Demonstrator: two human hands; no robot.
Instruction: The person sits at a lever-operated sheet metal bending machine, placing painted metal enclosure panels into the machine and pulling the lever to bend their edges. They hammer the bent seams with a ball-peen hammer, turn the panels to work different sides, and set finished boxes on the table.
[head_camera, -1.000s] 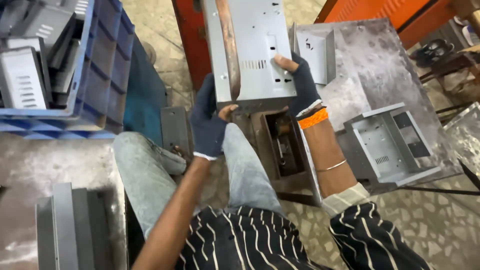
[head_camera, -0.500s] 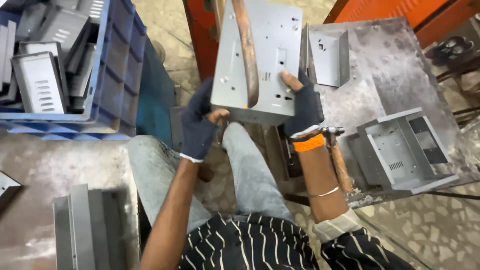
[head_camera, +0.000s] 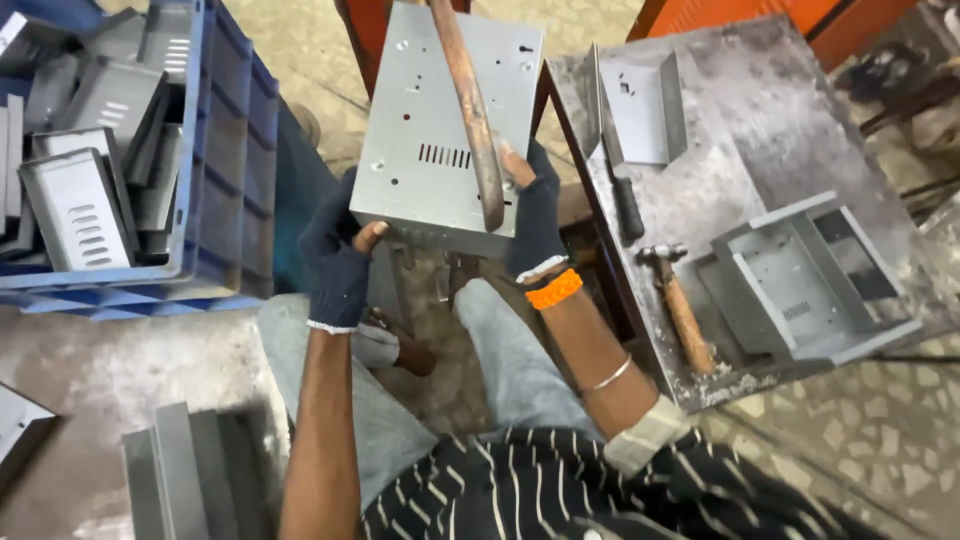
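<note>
Tabletop (head_camera: 760, 120): worn grey steel surface, right of centre, running from near to far.

Blue crate (head_camera: 225, 180): plastic, far left, filled with grey sheet-metal housings (head_camera: 75, 205), some with louvre slots.

Metal box (head_camera: 445, 125): grey sheet-metal enclosure with a row of vent slots and small punched holes, held up at centre above the person's knees, just left of the tabletop edge. A rusty curved bar (head_camera: 470, 110) crosses its face from the far edge down toward the near right corner.

Open chassis (head_camera: 810, 275): grey folded metal tray, resting on the near right part of the tabletop.

Stacked plates (head_camera: 185, 470): grey folded metal pieces on the floor, near left.

Small bracket (head_camera: 645, 105): grey bent piece, far part of the tabletop, just right of the held box.

Left hand (head_camera: 338, 260): dark knit glove, fingers clenched on the near left corner of the metal box, thumb showing under its edge.

Right hand (head_camera: 535, 220): dark fingerless glove, orange band at the wrist, fingers grasping the near right edge of the box beside the lower end of the bar.

Hammer (head_camera: 678, 305): wooden handle, lying on the tabletop between box and chassis.

Black-handled blade (head_camera: 612, 165): lying along the tabletop's left edge.
</note>
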